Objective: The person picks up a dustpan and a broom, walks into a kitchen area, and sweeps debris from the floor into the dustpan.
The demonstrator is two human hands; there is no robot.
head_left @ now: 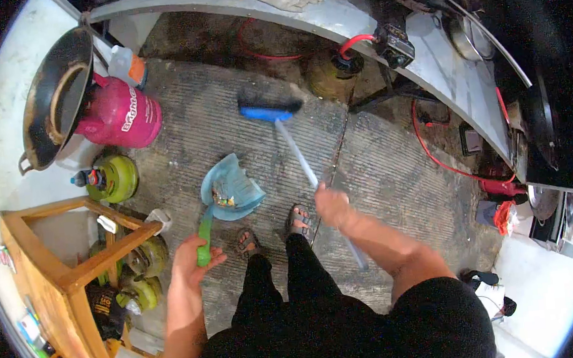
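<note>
My left hand [188,261] grips the green handle of a light blue dustpan [243,201], some fingers loosely apart. Small bits of litter [222,196] lie inside the pan, which is low by the floor in front of my feet. In my right hand [333,203] is the pale stick of a broom [296,150], fingers wrapped round it. The broom's blue head, with dark bristles, is at the floor beyond the dustpan and to its right.
A pink gas cylinder [135,117], a large wok [37,131] and a green gas cylinder [119,178] stand at left. A wooden table [72,276] is near my left arm. Ahead and right runs a metal counter [328,24], with red hoses [433,157] and another cylinder [325,75] below.
</note>
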